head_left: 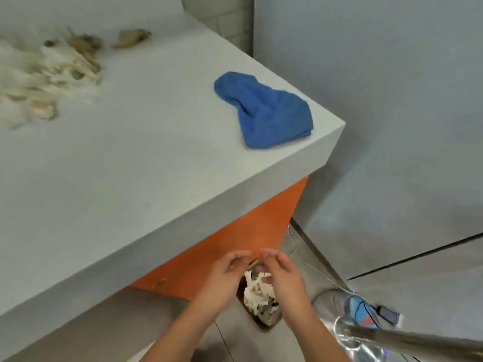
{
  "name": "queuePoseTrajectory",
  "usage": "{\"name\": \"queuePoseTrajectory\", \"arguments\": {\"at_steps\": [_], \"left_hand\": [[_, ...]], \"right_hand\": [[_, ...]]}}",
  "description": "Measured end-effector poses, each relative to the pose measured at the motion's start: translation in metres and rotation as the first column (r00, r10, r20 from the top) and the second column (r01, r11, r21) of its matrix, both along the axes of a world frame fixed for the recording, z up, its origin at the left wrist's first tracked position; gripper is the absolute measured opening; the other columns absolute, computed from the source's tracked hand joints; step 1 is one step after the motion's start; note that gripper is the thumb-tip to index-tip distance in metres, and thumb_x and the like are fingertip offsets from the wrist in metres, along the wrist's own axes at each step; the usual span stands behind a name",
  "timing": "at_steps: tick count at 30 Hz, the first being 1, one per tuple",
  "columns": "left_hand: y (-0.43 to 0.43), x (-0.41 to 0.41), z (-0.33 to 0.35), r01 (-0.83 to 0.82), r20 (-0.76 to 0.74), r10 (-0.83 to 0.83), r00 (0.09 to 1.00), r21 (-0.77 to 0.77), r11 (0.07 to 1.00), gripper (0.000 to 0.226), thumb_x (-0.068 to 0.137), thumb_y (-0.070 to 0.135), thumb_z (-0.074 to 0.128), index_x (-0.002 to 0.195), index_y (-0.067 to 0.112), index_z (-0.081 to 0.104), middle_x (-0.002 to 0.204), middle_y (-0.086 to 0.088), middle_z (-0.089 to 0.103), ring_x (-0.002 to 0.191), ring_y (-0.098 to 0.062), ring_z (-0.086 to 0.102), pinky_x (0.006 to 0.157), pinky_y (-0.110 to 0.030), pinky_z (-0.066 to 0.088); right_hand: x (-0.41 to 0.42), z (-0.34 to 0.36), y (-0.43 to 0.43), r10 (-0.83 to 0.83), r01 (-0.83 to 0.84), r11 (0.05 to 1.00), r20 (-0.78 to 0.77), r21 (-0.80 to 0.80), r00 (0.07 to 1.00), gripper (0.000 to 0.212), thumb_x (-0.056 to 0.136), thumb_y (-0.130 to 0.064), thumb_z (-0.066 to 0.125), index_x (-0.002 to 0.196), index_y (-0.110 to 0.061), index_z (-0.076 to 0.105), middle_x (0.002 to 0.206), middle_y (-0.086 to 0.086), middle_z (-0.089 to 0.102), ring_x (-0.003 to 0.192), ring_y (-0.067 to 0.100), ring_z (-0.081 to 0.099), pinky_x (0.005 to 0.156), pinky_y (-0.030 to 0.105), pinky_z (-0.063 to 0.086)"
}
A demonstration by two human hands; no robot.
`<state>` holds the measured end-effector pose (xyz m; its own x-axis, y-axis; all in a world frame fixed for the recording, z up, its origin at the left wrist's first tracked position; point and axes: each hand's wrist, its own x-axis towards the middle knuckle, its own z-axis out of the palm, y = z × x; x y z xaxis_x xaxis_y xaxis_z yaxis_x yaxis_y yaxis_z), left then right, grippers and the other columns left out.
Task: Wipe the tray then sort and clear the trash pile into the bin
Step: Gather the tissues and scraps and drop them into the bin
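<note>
Fingers (pixel 239 255) of my left hand (pixel 223 276) and right hand (pixel 286 278) hang loosely curled and apart over the bin (pixel 258 323). They grip nothing I can make out, though the gap between the hands is blurred. The bin stands on the floor (pixel 392 126) below the near-right edge of the bench (pixel 130 165). Crumpled paper (pixel 257 291) already lies in it, so I judge part of the clearing done. Much is left: the trash pile (pixel 49 71) spreads along the far-left edge of the bench, with one scrap (pixel 132 37) lying a little apart toward the far edge. A blue cloth (pixel 264 111) lies bunched at the bench's right corner, with neither hand on it. No tray shows, so I cannot tell whether the wiping is finished.
</note>
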<state>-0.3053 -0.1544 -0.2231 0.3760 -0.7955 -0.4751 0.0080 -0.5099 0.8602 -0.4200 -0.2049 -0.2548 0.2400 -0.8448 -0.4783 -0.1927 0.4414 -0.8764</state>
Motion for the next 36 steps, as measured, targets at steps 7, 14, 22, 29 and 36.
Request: {"name": "queuePoseTrajectory", "arguments": {"at_steps": [7,14,22,29,36], "left_hand": [[0.080,0.043,0.169,-0.231,-0.065,0.222,0.973,-0.322,0.918,0.022,0.092,0.004,0.050,0.096,0.014,0.069,0.094,-0.003,0.074,0.091,-0.012,0.068,0.081,-0.021,0.053],[0.127,0.156,0.236,-0.390,0.200,0.477,0.856,-0.356,0.849,0.017,0.091,0.017,0.058,0.096,0.030,0.068,0.103,0.010,0.068,0.102,-0.008,0.061,0.089,-0.026,0.047],[0.177,0.298,0.207,-0.544,0.795,0.176,0.581,0.218,0.810,0.092,0.074,0.074,0.051,0.148,0.035,0.012,0.157,-0.006,0.002,0.145,-0.029,0.001,0.112,-0.054,0.014],[0.180,0.353,0.165,-0.282,0.855,0.248,0.455,-0.125,0.951,0.040,0.089,0.044,0.041,0.114,0.024,0.065,0.140,-0.006,0.047,0.131,-0.031,0.043,0.106,-0.045,0.027],[0.210,0.386,0.177,-0.314,0.607,0.575,0.548,-0.488,0.814,0.051,0.087,-0.010,0.046,0.098,0.037,0.058,0.096,0.023,0.061,0.094,0.007,0.058,0.078,-0.004,0.042]], "right_hand": [[0.060,0.182,0.030,0.236,-0.146,0.944,0.298,-0.297,0.925,0.014,0.092,-0.005,0.054,0.090,-0.002,0.068,0.068,0.002,0.064,0.060,0.012,0.058,0.055,0.021,0.046],[0.164,0.269,0.040,0.478,-0.378,0.828,0.169,-0.414,0.862,0.012,0.092,-0.017,0.059,0.101,-0.019,0.066,0.084,0.008,0.066,0.064,0.012,0.063,0.057,0.024,0.051],[0.312,0.265,0.069,0.651,-0.645,0.541,-0.217,-0.539,0.727,0.040,0.084,-0.036,0.067,0.122,-0.033,0.053,0.109,-0.006,0.055,0.090,0.007,0.056,0.070,0.009,0.041],[0.428,0.262,0.068,0.613,-0.777,0.141,-0.562,-0.613,0.555,0.069,0.087,-0.040,0.063,0.147,-0.028,0.031,0.148,0.002,0.029,0.135,0.019,0.030,0.109,0.028,0.030],[0.490,0.248,0.066,0.566,-0.911,-0.103,-0.776,-0.400,0.278,0.090,0.081,-0.063,0.057,0.151,-0.033,0.008,0.160,0.001,-0.005,0.147,0.021,-0.004,0.119,0.042,0.003]]}}
